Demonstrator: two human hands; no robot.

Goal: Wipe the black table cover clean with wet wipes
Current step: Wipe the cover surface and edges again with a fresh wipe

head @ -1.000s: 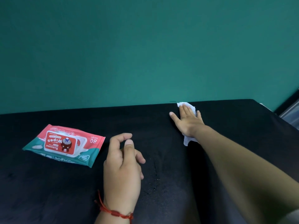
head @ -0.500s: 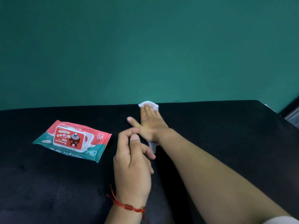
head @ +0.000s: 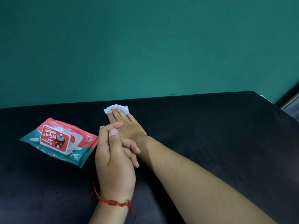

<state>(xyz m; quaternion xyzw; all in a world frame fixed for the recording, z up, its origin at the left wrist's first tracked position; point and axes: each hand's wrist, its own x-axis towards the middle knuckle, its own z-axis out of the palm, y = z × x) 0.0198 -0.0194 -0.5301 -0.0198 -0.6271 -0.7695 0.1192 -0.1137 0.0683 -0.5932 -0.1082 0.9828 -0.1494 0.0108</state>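
Only the far edge of the white wet wipe (head: 119,108) shows, near the back edge of the black table cover (head: 210,126). The right hand (head: 129,126) presses it flat with straight fingers. The left hand (head: 113,159), loosely curled and holding nothing, hides the right thumb. A wipes pack (head: 59,141) lies just left.

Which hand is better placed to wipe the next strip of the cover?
Right. The right hand lies flat on the wet wipe, pressing it to the table cover; the left hand is loosely curled and holds nothing.
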